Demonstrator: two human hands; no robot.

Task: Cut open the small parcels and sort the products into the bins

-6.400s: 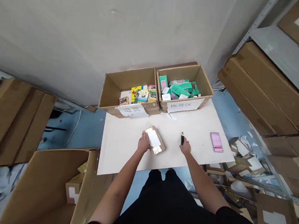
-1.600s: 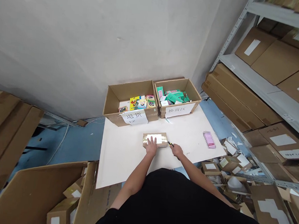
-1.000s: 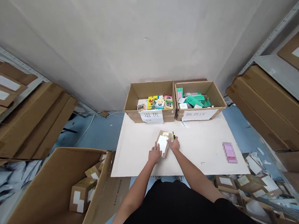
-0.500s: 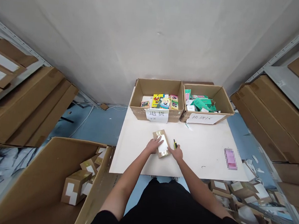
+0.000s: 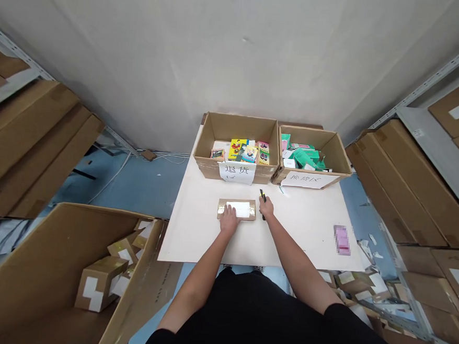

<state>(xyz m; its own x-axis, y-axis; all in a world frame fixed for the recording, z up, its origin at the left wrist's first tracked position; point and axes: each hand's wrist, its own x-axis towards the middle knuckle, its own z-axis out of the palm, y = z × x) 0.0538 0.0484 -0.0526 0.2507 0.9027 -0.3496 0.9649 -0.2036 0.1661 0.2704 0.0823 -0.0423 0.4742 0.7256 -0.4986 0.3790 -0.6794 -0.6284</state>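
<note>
Flat taped cardboard parcel (image 5: 243,209) lies under open-fingered left hand (image 5: 229,223); right hand (image 5: 266,209), fingers closed, grips slim knife (image 5: 262,196).

White table (image 5: 303,235), at its far edge left carton (image 5: 208,139) of colourful packs (image 5: 242,150) touching right carton (image 5: 338,153) of green packs (image 5: 305,157), both paper-labelled, pink item (image 5: 341,239) near right edge, large floor carton (image 5: 30,263) holding parcels (image 5: 96,286).

The parcel (image 5: 237,209) is brown card with a white label and glossy tape at both ends. The knife (image 5: 263,197) is yellow and black. The table (image 5: 193,237) is white. At its far edge are two brown boxes with white signs (image 5: 236,171) in black writing. The left box (image 5: 236,126) holds yellow and multicoloured packs, the right box (image 5: 314,136) green and white ones. A pink item (image 5: 341,239) lies near the right edge. The floor (image 5: 146,182) is blue.
</note>
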